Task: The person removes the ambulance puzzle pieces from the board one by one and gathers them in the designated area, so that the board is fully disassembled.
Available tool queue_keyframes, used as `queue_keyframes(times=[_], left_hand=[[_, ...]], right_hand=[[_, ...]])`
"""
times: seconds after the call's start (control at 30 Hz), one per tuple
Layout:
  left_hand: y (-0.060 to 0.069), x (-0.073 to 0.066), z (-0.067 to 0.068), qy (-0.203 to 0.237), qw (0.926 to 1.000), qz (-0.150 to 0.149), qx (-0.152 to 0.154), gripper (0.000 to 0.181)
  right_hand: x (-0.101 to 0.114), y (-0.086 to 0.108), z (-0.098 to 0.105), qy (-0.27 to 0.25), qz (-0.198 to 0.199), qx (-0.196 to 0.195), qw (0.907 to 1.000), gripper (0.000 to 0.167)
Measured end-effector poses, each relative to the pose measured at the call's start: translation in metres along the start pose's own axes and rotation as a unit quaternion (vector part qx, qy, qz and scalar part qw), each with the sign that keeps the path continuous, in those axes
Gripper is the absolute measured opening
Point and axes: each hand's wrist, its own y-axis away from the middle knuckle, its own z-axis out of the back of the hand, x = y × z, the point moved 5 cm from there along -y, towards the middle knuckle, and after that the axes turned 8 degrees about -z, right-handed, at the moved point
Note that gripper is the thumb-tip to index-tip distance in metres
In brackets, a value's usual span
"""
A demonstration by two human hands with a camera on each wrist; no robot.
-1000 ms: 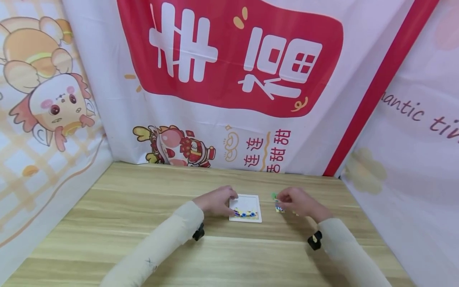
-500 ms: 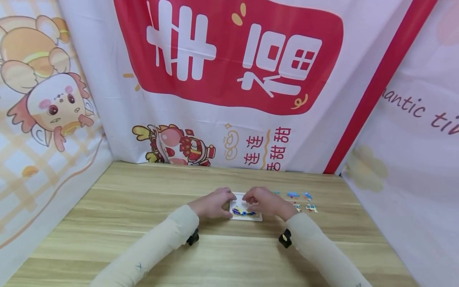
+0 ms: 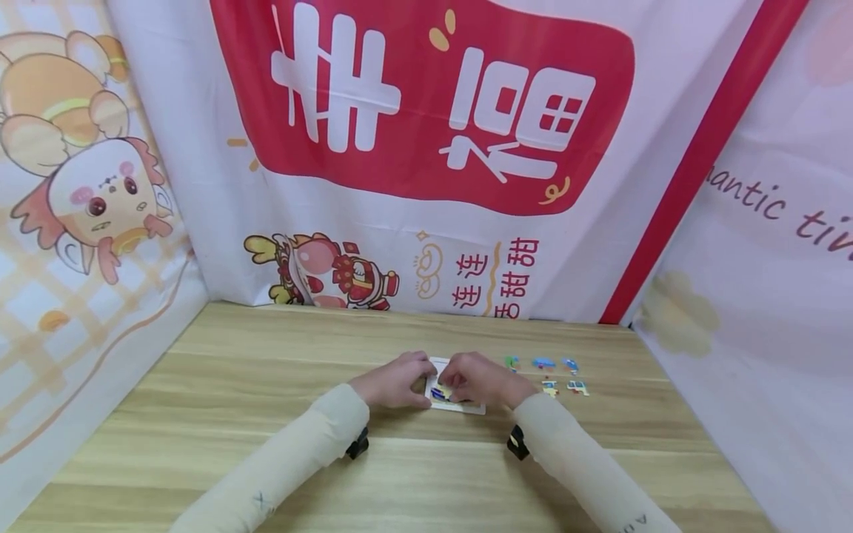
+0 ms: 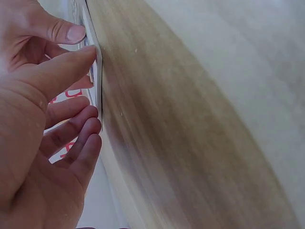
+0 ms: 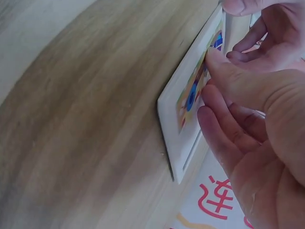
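A white square puzzle board (image 3: 472,409) lies on the table, with part of a colourful picture assembled along its near side. My left hand (image 3: 397,380) holds the board by its left side, thumb at the near corner and fingers toward the far one. Over the board, the right hand (image 3: 478,379) pinches a puzzle piece between thumb and fingers, down against the picture; the piece itself is mostly hidden. In the right wrist view, a blue wheel shape shows on the assembled picture (image 5: 191,97), beside the right thumb.
Several loose puzzle pieces lie right of the board, among them a green one (image 3: 511,363), a blue one (image 3: 543,363) and a pale one (image 3: 577,387). Printed cloth (image 3: 333,222) hangs behind the wooden table (image 3: 300,348) and at both sides.
My right hand has moved left from the loose pieces to the board, taking one piece from the near row, then settled lower onto the picture. The left hand stays at the board's left side.
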Motion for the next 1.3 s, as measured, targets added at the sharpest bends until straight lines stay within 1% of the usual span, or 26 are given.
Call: queue_keyframes(times=[0.2, 0.3, 0.4, 0.53, 0.63, 0.7, 0.8, 0.9, 1.03, 1.17, 1.2, 1.3], left_hand=[[0.001, -0.005, -0.001, -0.007, 0.9999, -0.005, -0.009, 0.048], [0.002, -0.008, -0.001, -0.007, 0.9999, -0.004, -0.011, 0.049], [0.002, -0.01, -0.001, -0.005, 0.9999, -0.001, -0.012, 0.049], [0.002, -0.009, -0.002, -0.001, 0.9998, 0.016, -0.008, 0.049], [0.003, -0.008, -0.002, 0.002, 0.9996, 0.026, -0.006, 0.049], [0.002, -0.007, -0.003, 0.002, 0.9996, 0.027, -0.007, 0.049], [0.003, -0.005, -0.004, 0.006, 0.9996, 0.027, -0.008, 0.049], [0.004, -0.004, -0.004, 0.01, 0.9996, 0.026, -0.01, 0.049], [0.005, -0.004, -0.003, 0.01, 0.9995, 0.026, -0.013, 0.048], [0.006, -0.003, -0.003, 0.004, 0.9995, 0.028, -0.014, 0.049], [0.006, -0.003, -0.003, 0.003, 0.9995, 0.03, -0.013, 0.05], [0.005, -0.003, -0.003, 0.002, 0.9993, 0.036, -0.011, 0.052]], right_hand=[[0.004, -0.001, 0.002, 0.021, 0.023, -0.004, 0.9995, 0.029], [0.006, 0.0, 0.003, 0.027, 0.027, -0.009, 0.9992, 0.029], [0.006, 0.0, 0.003, 0.027, 0.02, -0.008, 0.9994, 0.032], [0.006, -0.001, 0.004, 0.022, 0.003, -0.003, 0.9997, 0.034], [0.006, -0.002, 0.003, 0.011, -0.004, -0.002, 0.9999, 0.034], [0.005, -0.002, 0.003, -0.001, -0.008, -0.004, 1.0, 0.031], [0.005, -0.001, 0.002, -0.024, -0.019, -0.008, 0.9995, 0.022], [0.006, -0.001, 0.001, -0.056, -0.02, -0.015, 0.9981, 0.009], [0.008, 0.001, 0.002, -0.091, -0.016, -0.03, 0.9953, 0.004], [0.006, 0.007, 0.013, -0.115, -0.018, -0.049, 0.9919, 0.005], [0.005, 0.01, 0.017, -0.119, -0.014, -0.055, 0.9912, 0.005], [-0.004, 0.02, 0.032, -0.125, -0.019, -0.068, 0.9897, 0.004]])
